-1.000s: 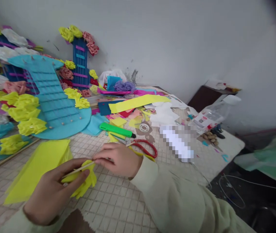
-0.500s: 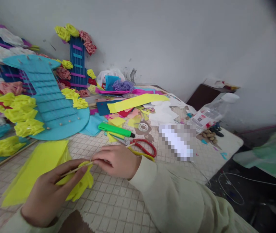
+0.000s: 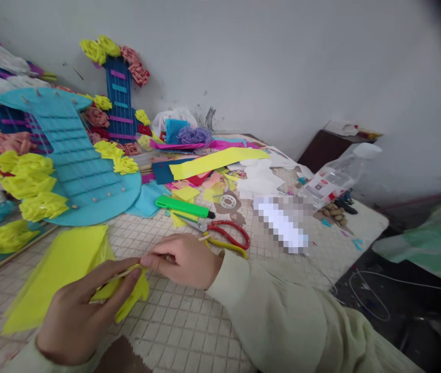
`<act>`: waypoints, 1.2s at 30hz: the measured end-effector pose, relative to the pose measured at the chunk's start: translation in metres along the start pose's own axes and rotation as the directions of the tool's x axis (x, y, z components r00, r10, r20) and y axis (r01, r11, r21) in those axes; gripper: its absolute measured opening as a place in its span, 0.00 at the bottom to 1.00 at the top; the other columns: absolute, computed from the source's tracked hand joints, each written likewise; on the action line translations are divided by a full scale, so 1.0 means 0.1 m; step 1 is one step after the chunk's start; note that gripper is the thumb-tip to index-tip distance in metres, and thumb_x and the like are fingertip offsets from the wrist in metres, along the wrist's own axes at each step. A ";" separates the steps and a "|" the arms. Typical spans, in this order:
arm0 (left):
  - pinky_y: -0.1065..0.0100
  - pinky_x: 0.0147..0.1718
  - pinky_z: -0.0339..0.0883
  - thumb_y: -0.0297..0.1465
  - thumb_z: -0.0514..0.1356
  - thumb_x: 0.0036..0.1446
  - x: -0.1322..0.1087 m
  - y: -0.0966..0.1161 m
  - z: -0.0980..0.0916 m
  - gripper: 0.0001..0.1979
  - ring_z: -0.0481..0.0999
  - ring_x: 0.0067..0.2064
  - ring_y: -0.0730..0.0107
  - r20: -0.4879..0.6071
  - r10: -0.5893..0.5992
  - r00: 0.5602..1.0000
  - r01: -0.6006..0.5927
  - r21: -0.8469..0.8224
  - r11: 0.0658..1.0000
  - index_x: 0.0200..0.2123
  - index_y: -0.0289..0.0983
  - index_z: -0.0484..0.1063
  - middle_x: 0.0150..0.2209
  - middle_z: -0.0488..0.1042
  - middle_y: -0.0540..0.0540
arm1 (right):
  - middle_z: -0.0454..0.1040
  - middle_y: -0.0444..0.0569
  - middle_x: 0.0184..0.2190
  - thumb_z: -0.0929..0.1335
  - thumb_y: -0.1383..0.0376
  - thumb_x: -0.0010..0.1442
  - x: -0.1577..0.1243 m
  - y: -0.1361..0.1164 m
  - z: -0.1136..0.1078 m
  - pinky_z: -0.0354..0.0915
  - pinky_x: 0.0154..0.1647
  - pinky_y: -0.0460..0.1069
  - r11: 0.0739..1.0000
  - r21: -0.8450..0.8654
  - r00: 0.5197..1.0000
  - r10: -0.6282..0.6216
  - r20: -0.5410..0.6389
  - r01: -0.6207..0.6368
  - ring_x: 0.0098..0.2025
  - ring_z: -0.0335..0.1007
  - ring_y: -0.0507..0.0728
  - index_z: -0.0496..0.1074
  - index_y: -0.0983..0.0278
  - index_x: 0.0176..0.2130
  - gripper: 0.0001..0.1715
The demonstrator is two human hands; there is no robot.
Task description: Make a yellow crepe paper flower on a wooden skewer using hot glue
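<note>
Yellow crepe paper (image 3: 135,295) hangs crumpled below the fingers of my left hand (image 3: 84,305), which is closed on it together with a thin wooden stick (image 3: 121,273). My right hand (image 3: 184,260) pinches at the paper and stick, its fingertips meeting those of the left. A pale stick end pokes out past the right knuckles; whether it is the same stick is hidden by the hand. Beside my left hand lies a folded stack of yellow crepe sheets (image 3: 57,274). Red-and-yellow-handled scissors (image 3: 228,233) and a green utility knife (image 3: 184,206) rest just beyond my right hand.
Turquoise guitar-shaped board (image 3: 76,155) with paper flowers leans at the left, with a dark blue one (image 3: 119,98) behind. Paper scraps (image 3: 212,186) and a tape roll (image 3: 228,201) lie mid-table. A plastic bottle (image 3: 333,178) and a cable (image 3: 321,272) are right.
Both hands stay close together on the paper and stick. My right fingertips have shifted slightly left and down, and the view has moved a little.
</note>
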State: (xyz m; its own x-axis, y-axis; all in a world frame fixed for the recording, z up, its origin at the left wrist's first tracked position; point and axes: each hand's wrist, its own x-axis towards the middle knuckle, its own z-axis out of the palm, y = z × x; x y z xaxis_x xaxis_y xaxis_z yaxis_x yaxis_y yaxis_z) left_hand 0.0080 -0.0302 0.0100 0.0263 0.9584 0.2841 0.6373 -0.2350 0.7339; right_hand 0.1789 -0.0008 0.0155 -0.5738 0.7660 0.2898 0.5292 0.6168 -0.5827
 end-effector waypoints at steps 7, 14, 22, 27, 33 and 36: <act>0.79 0.27 0.67 0.41 0.58 0.43 -0.01 -0.01 0.00 0.08 0.76 0.30 0.73 0.014 -0.033 0.999 0.033 -0.002 0.999 0.26 0.47 0.74 0.28 0.76 0.59 | 0.62 0.40 0.19 0.57 0.53 0.59 0.00 0.00 0.01 0.53 0.26 0.42 1.000 0.008 1.000 -0.013 0.001 0.013 0.26 0.60 0.47 0.68 0.66 0.25 0.23; 0.79 0.30 0.67 0.42 0.57 0.44 -0.01 -0.04 0.00 0.10 0.75 0.30 0.73 0.032 0.033 0.999 -0.033 0.008 0.999 0.28 0.45 0.73 0.28 0.76 0.57 | 0.67 0.42 0.22 0.58 0.53 0.59 0.00 0.01 0.03 0.55 0.27 0.42 1.000 0.006 0.999 -0.029 -0.025 0.029 0.27 0.61 0.47 0.70 0.66 0.29 0.22; 0.74 0.32 0.69 0.40 0.55 0.47 0.00 -0.02 0.01 0.11 0.76 0.30 0.70 0.048 0.061 0.997 -0.063 0.048 0.997 0.29 0.41 0.73 0.30 0.78 0.51 | 0.71 0.45 0.26 0.61 0.57 0.57 0.00 0.04 0.00 0.59 0.31 0.43 0.998 0.059 0.999 -0.012 -0.042 0.015 0.28 0.64 0.48 0.71 0.66 0.32 0.16; 0.73 0.32 0.70 0.37 0.56 0.47 0.01 -0.03 0.00 0.10 0.77 0.31 0.69 0.070 0.069 0.995 -0.072 0.042 0.997 0.29 0.40 0.74 0.30 0.78 0.50 | 0.72 0.48 0.35 0.64 0.63 0.55 -0.18 -0.04 -0.20 0.61 0.43 0.48 0.994 0.082 0.965 0.090 -0.248 -0.072 0.39 0.66 0.52 0.70 0.65 0.39 0.12; 0.73 0.33 0.70 0.37 0.56 0.47 -0.01 -0.03 0.00 0.10 0.77 0.31 0.70 0.069 0.085 0.994 -0.088 0.035 0.996 0.28 0.39 0.74 0.30 0.78 0.49 | 0.72 0.47 0.36 0.61 0.64 0.57 -0.86 -0.07 -0.61 0.63 0.39 0.48 0.942 -0.039 0.847 0.281 -0.451 -0.334 0.39 0.67 0.54 0.68 0.60 0.41 0.11; 0.73 0.32 0.71 0.39 0.56 0.47 -0.02 -0.04 0.01 0.11 0.77 0.31 0.70 0.071 0.064 0.995 -0.066 0.032 0.997 0.28 0.40 0.74 0.30 0.78 0.50 | 0.73 0.47 0.33 0.60 0.62 0.58 -1.27 0.06 -0.82 0.62 0.41 0.50 0.840 -0.192 0.746 0.317 -0.586 -0.507 0.39 0.67 0.55 0.68 0.60 0.41 0.12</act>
State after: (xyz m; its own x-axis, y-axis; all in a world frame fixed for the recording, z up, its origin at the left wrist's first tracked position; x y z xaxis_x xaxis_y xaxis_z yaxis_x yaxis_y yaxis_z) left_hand 0.0060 -0.0308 0.0064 0.1218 0.9505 0.2859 0.6586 -0.2928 0.6932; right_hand 0.3059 -0.0793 0.0377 0.1054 0.8730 0.4762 0.8557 0.1643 -0.4907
